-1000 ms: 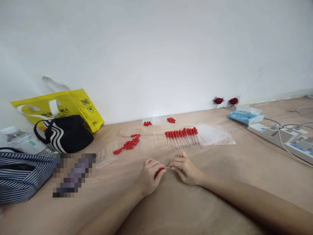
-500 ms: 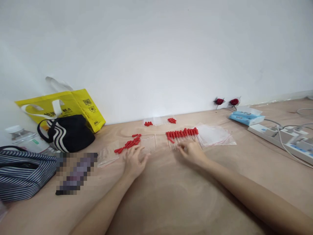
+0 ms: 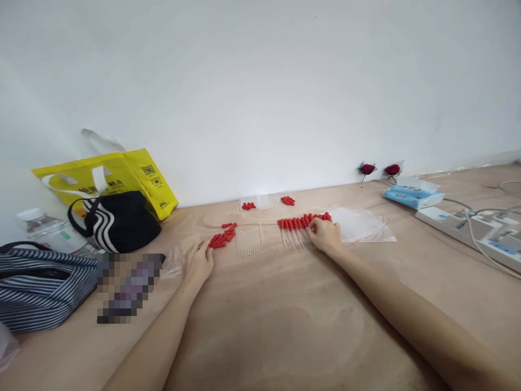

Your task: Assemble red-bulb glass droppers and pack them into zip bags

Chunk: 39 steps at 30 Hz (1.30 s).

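Note:
A row of glass droppers with red rubber bulbs (image 3: 295,223) lies side by side on the tabletop. My right hand (image 3: 326,234) is at the right part of this row, its thumb and fingers closed on a dropper; the fingers partly hide it. Loose red rubber bulbs (image 3: 222,237) lie in a small pile further left. Beside that pile is my left hand (image 3: 198,263), fingers stretched out with the tips against its left end and nothing visibly held. Bare glass tubes (image 3: 248,240) lie in a row between the two hands.
A clear bag (image 3: 173,263) is left of my left hand; clear zip bags (image 3: 358,225) lie right of the droppers. Two small red groups (image 3: 248,206) sit near the wall. Bags (image 3: 122,222) stand left; a tissue pack (image 3: 413,195) and power strip (image 3: 468,228) are right.
My left hand has moved left, to the left end of the bulb pile, which looks more bunched. My right hand has shifted right and up along the dropper row. The angled dropper now lies in line.

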Each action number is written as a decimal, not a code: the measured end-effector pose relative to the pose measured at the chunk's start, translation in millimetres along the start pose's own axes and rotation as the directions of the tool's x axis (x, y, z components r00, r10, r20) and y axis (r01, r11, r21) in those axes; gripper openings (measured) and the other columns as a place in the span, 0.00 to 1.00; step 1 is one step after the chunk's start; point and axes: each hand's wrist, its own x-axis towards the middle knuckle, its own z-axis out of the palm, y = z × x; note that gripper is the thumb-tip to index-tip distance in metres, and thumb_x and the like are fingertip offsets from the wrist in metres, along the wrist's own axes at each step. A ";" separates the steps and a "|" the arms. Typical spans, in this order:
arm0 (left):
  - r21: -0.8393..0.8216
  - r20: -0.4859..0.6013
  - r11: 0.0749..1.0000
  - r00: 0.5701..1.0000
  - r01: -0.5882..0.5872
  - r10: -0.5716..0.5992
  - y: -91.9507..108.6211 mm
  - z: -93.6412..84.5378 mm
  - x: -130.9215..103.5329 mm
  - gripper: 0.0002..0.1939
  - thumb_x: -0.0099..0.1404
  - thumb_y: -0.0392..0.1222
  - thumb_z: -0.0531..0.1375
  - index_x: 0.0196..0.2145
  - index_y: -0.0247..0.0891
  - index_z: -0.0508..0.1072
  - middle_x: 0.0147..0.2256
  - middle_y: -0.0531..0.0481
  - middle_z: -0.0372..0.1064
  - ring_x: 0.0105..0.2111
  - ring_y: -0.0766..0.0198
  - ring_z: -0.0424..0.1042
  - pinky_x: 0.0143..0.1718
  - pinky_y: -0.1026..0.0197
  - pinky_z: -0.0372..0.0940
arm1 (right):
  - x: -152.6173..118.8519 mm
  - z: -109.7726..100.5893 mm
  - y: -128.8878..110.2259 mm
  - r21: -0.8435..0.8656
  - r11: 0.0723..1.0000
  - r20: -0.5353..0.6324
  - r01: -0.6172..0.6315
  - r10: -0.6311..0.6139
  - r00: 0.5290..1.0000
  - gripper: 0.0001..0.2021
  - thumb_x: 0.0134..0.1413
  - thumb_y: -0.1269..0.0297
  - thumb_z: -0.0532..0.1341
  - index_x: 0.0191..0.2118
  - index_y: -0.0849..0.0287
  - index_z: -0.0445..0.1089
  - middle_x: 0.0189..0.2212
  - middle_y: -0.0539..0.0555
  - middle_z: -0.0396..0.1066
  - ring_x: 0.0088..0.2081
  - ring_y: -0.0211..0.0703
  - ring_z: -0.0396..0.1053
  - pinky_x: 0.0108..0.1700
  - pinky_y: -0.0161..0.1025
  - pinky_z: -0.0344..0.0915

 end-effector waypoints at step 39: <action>-0.614 0.047 0.693 0.859 -0.378 0.511 81.4 -23.0 -51.7 0.11 0.59 0.39 0.56 0.39 0.37 0.73 0.35 0.47 0.68 0.36 0.60 0.67 0.39 0.59 0.62 | -67.3 -20.8 -4.4 -0.034 0.799 0.125 0.600 -0.592 0.796 0.06 0.54 0.69 0.51 0.30 0.61 0.65 0.31 0.56 0.68 0.36 0.44 0.60 0.36 0.40 0.45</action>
